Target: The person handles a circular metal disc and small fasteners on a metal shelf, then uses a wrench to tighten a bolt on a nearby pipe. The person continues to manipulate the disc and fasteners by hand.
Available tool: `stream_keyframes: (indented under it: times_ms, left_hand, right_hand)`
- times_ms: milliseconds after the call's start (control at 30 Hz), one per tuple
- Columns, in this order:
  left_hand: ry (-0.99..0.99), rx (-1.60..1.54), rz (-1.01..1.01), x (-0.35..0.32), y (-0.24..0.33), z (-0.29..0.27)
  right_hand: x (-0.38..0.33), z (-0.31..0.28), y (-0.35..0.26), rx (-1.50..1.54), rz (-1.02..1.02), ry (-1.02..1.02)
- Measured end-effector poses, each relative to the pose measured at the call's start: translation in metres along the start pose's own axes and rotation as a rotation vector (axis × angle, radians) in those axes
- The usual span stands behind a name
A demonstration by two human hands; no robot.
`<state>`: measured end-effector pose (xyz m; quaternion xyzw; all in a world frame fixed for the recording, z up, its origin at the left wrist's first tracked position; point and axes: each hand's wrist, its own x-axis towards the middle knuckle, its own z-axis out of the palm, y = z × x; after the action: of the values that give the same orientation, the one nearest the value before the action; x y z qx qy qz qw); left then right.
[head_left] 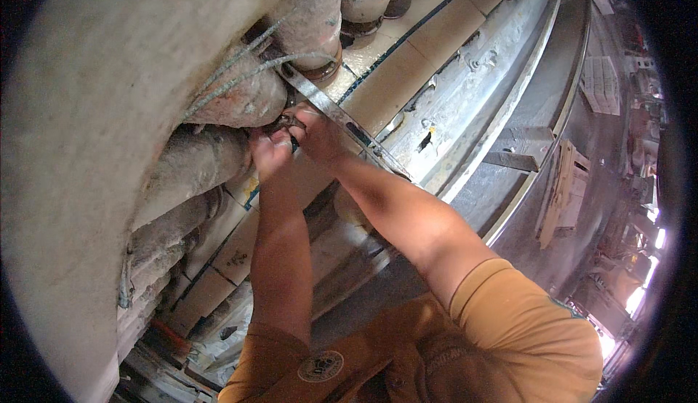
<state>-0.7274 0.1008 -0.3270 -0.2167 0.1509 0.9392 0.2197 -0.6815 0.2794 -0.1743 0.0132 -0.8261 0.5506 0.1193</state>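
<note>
My left hand and my right hand are close together beneath a pale, rounded, pipe-like form. The fingers of both are curled around a small dark metal piece, mostly covered by them, so its kind cannot be made out. Just past my right hand, a flat metal bar with slots slants from the rounded forms down to the right. Two greyish cords run over the pale form above my hands.
A big pale curved wall fills the left side. More dusty rounded forms line its edge, above a tan tiled ledge. A worn metal trough runs alongside. Farther right, a wooden piece lies on the floor.
</note>
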Motion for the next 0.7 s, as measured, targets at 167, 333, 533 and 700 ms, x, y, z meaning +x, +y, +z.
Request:
stream_keyframes:
  times_ms: [167,333,533,700]
  left_hand:
    - [0.027,-0.168,-0.053,-0.007,-0.015,0.019]
    - [-0.056,-0.139,0.063,-0.022,-0.015,0.048]
    - [-0.268,0.485,0.057,-0.028,0.008,0.044]
    - [0.027,-0.32,-0.237,-0.024,-0.008,0.059]
  right_hand:
    - [0.002,-0.013,-0.012,-0.109,0.358,-0.116]
    - [0.0,0.001,-0.009,0.088,0.254,0.017]
    - [0.003,0.004,-0.006,-0.113,0.233,-0.049]
    - [0.0,0.0,-0.015,-0.082,0.231,0.043]
